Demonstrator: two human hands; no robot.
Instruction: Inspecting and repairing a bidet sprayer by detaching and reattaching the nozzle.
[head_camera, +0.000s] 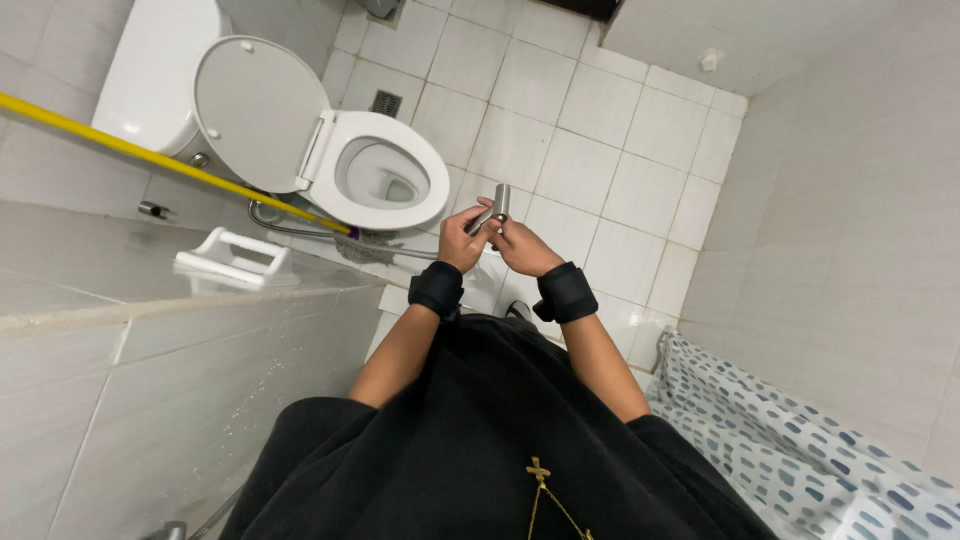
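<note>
Metal sprayer, gripped by both left hand and right hand, hovered at four o'clock from the open toilet.

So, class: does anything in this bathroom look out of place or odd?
Yes. A yellow pole slants across the toilet, its mop-like end lying on the floor at the bowl's base beside a loose hose. Both hands hold a metal sprayer off its mount.
</note>
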